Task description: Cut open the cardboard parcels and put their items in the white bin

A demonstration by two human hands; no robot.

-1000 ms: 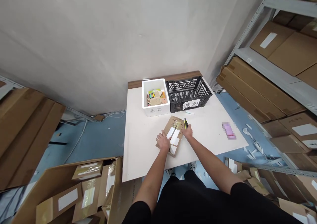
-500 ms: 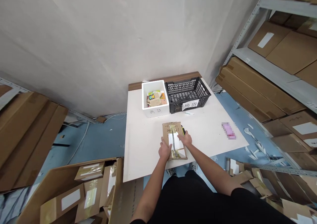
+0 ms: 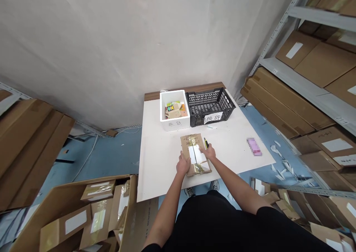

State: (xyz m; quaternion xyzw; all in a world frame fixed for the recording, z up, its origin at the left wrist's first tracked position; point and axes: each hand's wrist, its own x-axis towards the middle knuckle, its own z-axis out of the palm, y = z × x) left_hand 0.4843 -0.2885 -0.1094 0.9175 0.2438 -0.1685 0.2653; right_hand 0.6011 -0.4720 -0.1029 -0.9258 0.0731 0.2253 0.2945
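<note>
A taped cardboard box (image 3: 194, 138) with handwriting and a white label rests at the near part of the white table, slightly turned. Along its left edge, my left hand (image 3: 183, 164) grips it, thumb on top. My right hand (image 3: 209, 152) is closed around a slim yellow-and-black utility knife (image 3: 206, 143), which points away from me; its blade is too small to make out. The thumb of that hand touches the right side of the box, by the label.
Behind the box stand a white foam bin (image 3: 175, 124) holding small packets and a black plastic crate (image 3: 211, 111). A blurred pink item (image 3: 254, 146) lies at the table's right. A large carton of parcels (image 3: 133, 192) is at lower left; loaded shelves (image 3: 319, 18) rise on the right.
The box has turned slightly on the table, its far end swinging left. Both hands have stayed on it, and the utility knife remains in my right hand.
</note>
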